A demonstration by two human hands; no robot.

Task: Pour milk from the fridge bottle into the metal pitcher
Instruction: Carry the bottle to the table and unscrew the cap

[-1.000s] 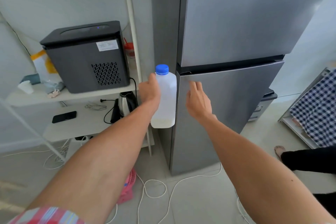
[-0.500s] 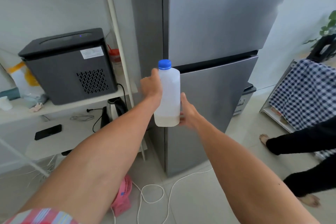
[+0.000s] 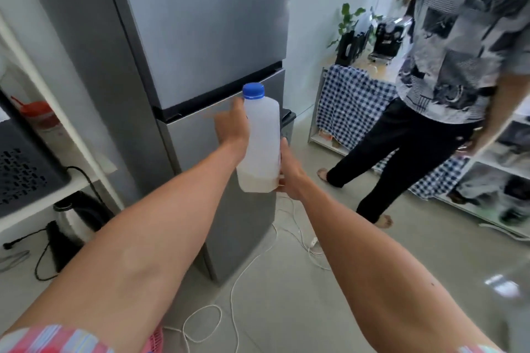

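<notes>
— Where did we have the bottle (image 3: 261, 140)?

— Upright in front of us, between our two hands. Our left hand (image 3: 233, 128) gripped its upper left side, fingers wrapped behind and out of sight, thumb up near the shoulder. Our right hand (image 3: 287, 172) cupped the lower right corner, fingers touching the base; how far they curled we could not tell.

— What was it made of?

— One bottle of translucent white plastic, squarish with rounded edges, closed by one ribbed blue cap (image 3: 253, 90). A shallow layer of milk sat at the bottom.

— And behind it?

— One tall fridge (image 3: 200, 37), smooth brushed grey metal, its two doors shut with a dark seam between them. Thin white cables (image 3: 243, 275) looped on the pale tiled floor at its foot. To our left we saw one shiny steel kettle (image 3: 75, 215) on a black base, on a white shelf.

— Further off?

— One person (image 3: 447, 71) stood to the right in a grey patterned shirt and black trousers, barefoot. Behind them a blue-and-white checked cloth (image 3: 352, 103) hung over a low rack, and one leafy green plant (image 3: 348, 20) stood beyond it.
</notes>
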